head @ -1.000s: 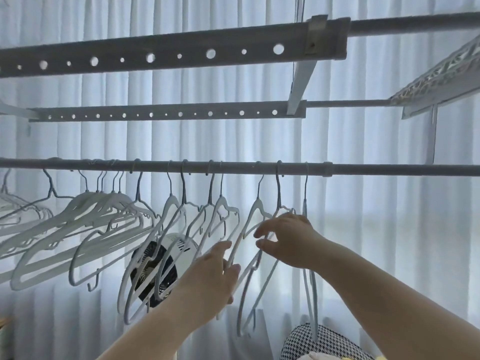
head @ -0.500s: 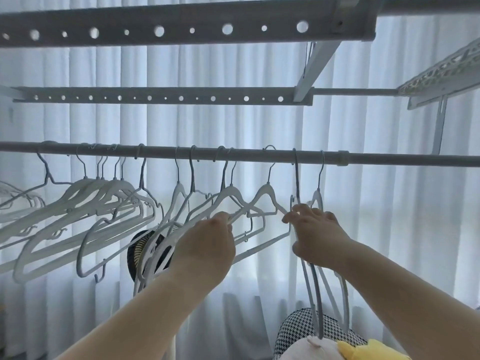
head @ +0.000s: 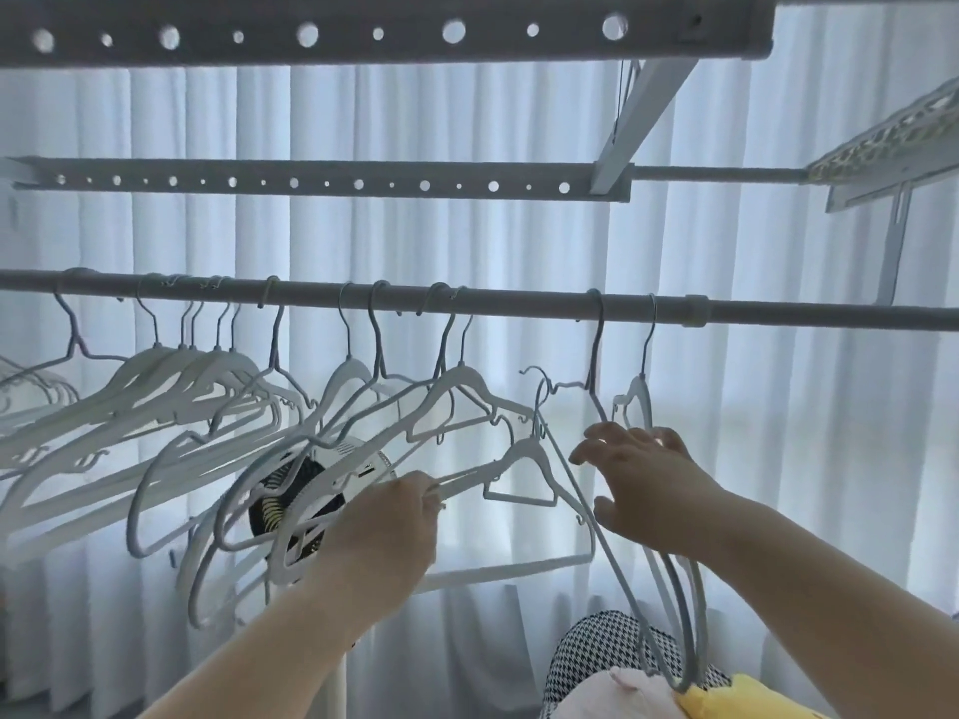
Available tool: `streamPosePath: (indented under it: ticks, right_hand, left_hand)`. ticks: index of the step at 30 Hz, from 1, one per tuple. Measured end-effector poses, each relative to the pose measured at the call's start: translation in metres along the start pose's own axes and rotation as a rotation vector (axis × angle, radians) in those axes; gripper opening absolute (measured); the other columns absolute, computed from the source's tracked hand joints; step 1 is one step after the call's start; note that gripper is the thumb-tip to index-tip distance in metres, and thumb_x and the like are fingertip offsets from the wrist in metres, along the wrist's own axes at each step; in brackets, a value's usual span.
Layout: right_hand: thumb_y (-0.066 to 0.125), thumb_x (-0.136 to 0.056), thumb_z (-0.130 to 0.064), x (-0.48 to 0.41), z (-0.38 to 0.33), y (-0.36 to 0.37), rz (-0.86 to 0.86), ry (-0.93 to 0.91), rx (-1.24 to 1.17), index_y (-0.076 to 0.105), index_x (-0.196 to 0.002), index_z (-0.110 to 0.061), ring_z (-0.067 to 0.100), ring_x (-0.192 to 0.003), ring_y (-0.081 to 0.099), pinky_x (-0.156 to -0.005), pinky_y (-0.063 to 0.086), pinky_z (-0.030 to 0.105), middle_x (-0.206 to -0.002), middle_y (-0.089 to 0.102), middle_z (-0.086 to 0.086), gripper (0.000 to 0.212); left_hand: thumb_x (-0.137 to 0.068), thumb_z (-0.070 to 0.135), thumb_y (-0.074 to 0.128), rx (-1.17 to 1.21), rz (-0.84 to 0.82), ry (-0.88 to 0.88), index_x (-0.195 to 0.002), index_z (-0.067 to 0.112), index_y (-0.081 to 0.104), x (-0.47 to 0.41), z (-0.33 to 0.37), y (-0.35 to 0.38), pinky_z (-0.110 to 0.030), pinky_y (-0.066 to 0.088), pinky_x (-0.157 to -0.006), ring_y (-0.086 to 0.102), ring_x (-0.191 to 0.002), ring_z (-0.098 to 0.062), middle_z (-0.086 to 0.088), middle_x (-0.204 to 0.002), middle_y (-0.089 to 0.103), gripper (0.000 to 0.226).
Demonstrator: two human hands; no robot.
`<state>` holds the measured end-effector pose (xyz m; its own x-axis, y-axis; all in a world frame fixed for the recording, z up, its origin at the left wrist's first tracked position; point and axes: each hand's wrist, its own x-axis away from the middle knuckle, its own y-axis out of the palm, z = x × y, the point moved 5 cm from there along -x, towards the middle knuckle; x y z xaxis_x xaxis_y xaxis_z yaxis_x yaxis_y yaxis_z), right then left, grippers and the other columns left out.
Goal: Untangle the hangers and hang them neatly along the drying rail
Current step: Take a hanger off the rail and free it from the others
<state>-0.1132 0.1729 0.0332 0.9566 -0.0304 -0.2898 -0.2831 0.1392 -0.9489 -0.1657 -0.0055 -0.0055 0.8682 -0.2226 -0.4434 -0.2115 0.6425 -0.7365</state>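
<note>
A grey drying rail (head: pixel 519 301) runs across the view with several white and grey hangers (head: pixel 207 407) hooked on it, crowded and slanting at the left. My left hand (head: pixel 386 531) pinches the shoulder of one white hanger (head: pixel 524 456), whose hook hangs free below the rail. My right hand (head: pixel 641 482) is to its right, fingers spread against two thin grey hangers (head: pixel 674 604) that hang from the rail near a collar. I cannot see whether any finger hooks round them.
Two perforated bars (head: pixel 311 184) run above the rail, with a mesh shelf (head: pixel 892 142) at upper right. A round fan (head: pixel 290 503) stands behind the hangers. White curtains fill the background. Houndstooth fabric (head: pixel 597 651) and a yellow item (head: pixel 737 697) lie below.
The white hanger in my left hand has come off the rail and dropped lower and rightward. My right hand's fingers have spread from their grip on the grey hangers.
</note>
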Motion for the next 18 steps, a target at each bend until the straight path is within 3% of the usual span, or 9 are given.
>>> streamPosePath:
  ticks: [4,7,10,14,16,18]
  right_hand:
    - [0.044,-0.092,-0.026,0.003,0.0,-0.001,0.008,-0.031,-0.007,0.031,-0.139,-0.025,0.018,-0.141,0.018,-0.116,0.009,0.032,-0.152,0.021,-0.005,0.049]
    - [0.044,-0.093,-0.03,0.003,-0.003,-0.002,0.013,-0.051,-0.009,0.026,-0.142,-0.022,0.018,-0.143,0.013,-0.117,0.006,0.031,-0.153,0.019,-0.003,0.053]
    - [0.044,-0.093,-0.032,0.001,-0.007,-0.006,0.096,-0.068,0.006,0.019,-0.144,-0.02,0.018,-0.144,0.006,-0.118,0.0,0.036,-0.154,0.017,-0.002,0.059]
    - [0.04,-0.095,-0.028,-0.002,-0.018,-0.008,0.074,-0.123,-0.016,0.016,-0.145,-0.019,0.017,-0.143,0.017,-0.118,0.001,0.037,-0.15,0.03,0.0,0.057]
    - [0.038,-0.096,-0.024,-0.003,-0.026,-0.011,0.061,-0.16,-0.037,0.031,-0.139,-0.021,0.018,-0.126,0.041,-0.115,0.013,0.034,-0.138,0.05,-0.001,0.044]
    - [0.036,-0.097,-0.02,0.001,-0.033,-0.017,0.057,-0.197,-0.096,0.053,-0.123,-0.02,0.014,-0.088,0.053,-0.096,0.034,0.023,-0.115,0.065,-0.002,0.031]
  left_hand:
    - [-0.096,0.02,0.035,0.095,-0.038,-0.042,-0.081,0.031,0.051,0.029,-0.019,-0.004,-0.033,0.053,-0.076,0.056,-0.059,-0.014,0.004,-0.053,0.056,0.024]
    - [-0.095,0.022,0.038,0.056,0.009,-0.023,-0.086,0.034,0.054,0.048,-0.026,-0.014,-0.026,0.047,-0.068,0.053,-0.054,-0.004,0.008,-0.046,0.056,0.022]
    - [-0.095,0.023,0.04,0.023,0.007,-0.034,-0.081,0.04,0.054,0.067,-0.031,-0.022,-0.023,0.046,-0.066,0.052,-0.051,-0.003,0.024,-0.043,0.056,0.026]
    - [-0.093,0.023,0.044,0.027,0.039,-0.062,-0.069,0.044,0.052,0.098,-0.042,-0.036,-0.019,0.04,-0.059,0.053,-0.055,0.001,0.023,-0.045,0.056,0.033]
    - [-0.092,0.029,0.044,0.06,0.063,-0.075,-0.074,0.041,0.058,0.114,-0.048,-0.043,-0.018,0.038,-0.056,0.052,-0.054,0.001,0.02,-0.046,0.056,0.026]
    - [-0.089,0.038,0.042,0.088,0.081,-0.085,-0.079,0.044,0.059,0.127,-0.053,-0.05,-0.017,0.038,-0.055,0.054,-0.052,0.0,0.017,-0.047,0.058,0.021]
